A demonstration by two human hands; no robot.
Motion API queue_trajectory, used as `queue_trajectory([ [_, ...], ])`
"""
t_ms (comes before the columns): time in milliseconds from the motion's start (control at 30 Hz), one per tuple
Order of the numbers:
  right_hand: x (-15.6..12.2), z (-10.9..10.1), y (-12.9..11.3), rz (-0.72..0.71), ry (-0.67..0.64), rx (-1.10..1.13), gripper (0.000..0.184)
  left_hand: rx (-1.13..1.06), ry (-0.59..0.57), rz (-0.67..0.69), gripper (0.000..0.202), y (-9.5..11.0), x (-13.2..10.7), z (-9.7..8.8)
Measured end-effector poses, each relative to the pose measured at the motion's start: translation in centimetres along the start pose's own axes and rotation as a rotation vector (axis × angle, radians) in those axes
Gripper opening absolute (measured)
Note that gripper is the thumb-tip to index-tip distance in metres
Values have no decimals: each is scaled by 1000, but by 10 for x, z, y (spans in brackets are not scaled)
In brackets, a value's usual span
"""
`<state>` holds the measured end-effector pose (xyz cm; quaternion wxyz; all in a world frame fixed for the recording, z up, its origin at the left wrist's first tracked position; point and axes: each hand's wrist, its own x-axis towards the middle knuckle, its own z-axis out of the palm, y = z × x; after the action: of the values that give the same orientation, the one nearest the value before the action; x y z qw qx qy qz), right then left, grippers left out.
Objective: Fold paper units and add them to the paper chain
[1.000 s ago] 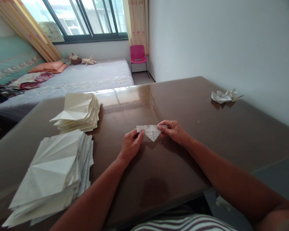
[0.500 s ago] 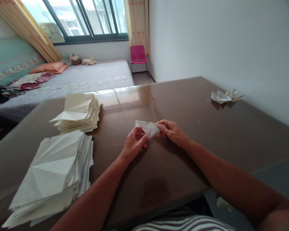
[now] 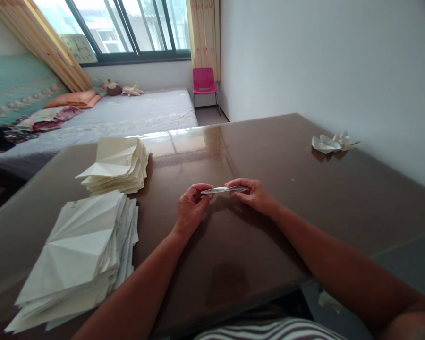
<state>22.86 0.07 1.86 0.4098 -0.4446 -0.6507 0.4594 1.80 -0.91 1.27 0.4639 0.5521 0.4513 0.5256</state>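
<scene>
A: What's in the hands?

B: A small folded paper [image 3: 220, 190], seen nearly edge-on so that it shows as a thin pale strip. The left hand [image 3: 192, 208] has its grip pinched on the left end, thumb on the near side.

A: And the other one?

B: The right hand [image 3: 257, 194] pinches the right end the same way, its forefinger reaching in along the far edge. Both grips are closed on the paper.

A: Where is that, exactly?

B: Around the middle of the brown, glossy tabletop [image 3: 269, 160], held between the two hands. How it is folded I can't tell from this angle.

A: What lies to the left?

B: Two piles of creased sheets. The near one, a white stack [image 3: 74, 250], lies beside the left forearm; just beyond it sits a yellowish stack [image 3: 116, 160]. The top sheets of both carry fold lines.

A: And to the right?

B: Some folded paper pieces [image 3: 335, 142] at the far right, near the wall, well apart from the hands.

A: Beyond the tabletop?

B: A bed [image 3: 152, 106] at the far left, and a pink chair [image 3: 204, 81] just right of it.
</scene>
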Motion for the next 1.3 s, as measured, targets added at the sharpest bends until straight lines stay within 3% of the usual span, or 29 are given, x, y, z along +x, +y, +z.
queue_trajectory([
  [100,-2,2,-1,-92,61,-225,27,36,12,4,28,0,-2,4],
  [200,-4,6,-6,-183,63,-315,26,92,11,3,28,1,-7,9],
  [433,-4,12,-9,-159,-5,-209,26,256,-105,80,21,12,-15,11],
  [633,-5,11,-8,-131,-52,-188,25,206,-55,36,22,7,-9,10],
  [767,-4,6,-9,-20,-176,-32,34,74,-104,-56,27,4,-3,7],
  [867,-5,-5,-13,39,-318,105,41,-56,-5,-131,31,4,2,2],
  [1033,-6,-18,-16,-35,-507,52,35,-168,134,-211,41,2,7,-5],
  [1300,-4,-8,-4,120,-357,143,35,-197,107,-204,45,4,5,-5],
])
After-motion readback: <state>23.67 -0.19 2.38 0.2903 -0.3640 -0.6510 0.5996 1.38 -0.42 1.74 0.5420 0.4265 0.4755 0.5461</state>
